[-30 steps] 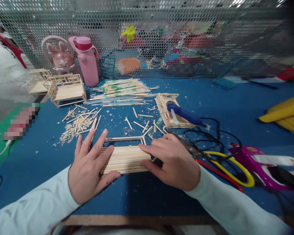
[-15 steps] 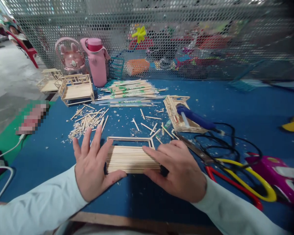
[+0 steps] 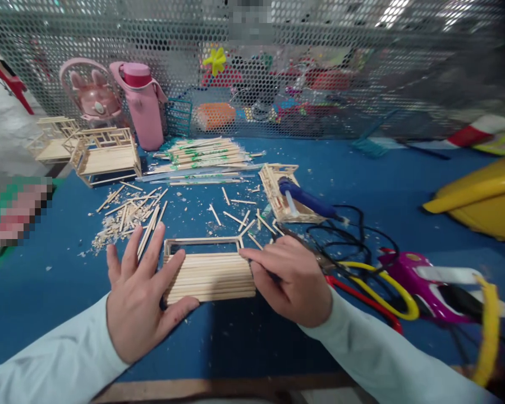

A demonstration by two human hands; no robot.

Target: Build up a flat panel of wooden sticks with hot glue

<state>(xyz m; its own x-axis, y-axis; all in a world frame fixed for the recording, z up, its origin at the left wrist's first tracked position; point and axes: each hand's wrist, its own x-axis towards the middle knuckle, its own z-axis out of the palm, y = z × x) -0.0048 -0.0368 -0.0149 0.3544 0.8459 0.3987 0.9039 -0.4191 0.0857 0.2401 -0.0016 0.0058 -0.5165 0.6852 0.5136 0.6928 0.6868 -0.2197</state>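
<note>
A small frame of wooden sticks [image 3: 210, 275] lies in front of me, a row of parallel sticks covering its near part and an open rectangle at its far side. My left hand [image 3: 141, 292] rests at its left end with fingers spread, index finger on the sticks and thumb along the near edge. At the right end, the index fingertip of my right hand [image 3: 292, 280] touches the far corner of the row. The other fingers of that hand are curled, nothing visible in them, and its thumb is mostly hidden.
Stick offcuts [image 3: 128, 216] and a pile of wrapped sticks [image 3: 210, 154] lie beyond. Left stand miniature stick benches [image 3: 107, 154] and a pink bottle [image 3: 143, 112]. A blue glue gun [image 3: 307, 199] rests on another stick model; scissors [image 3: 387, 292] and a purple tool [image 3: 429, 286] lie right.
My right hand has drawn its thumb back from the near edge, leaving the index finger at the far right corner. My left hand stays at the left end. The view has shifted right.
</note>
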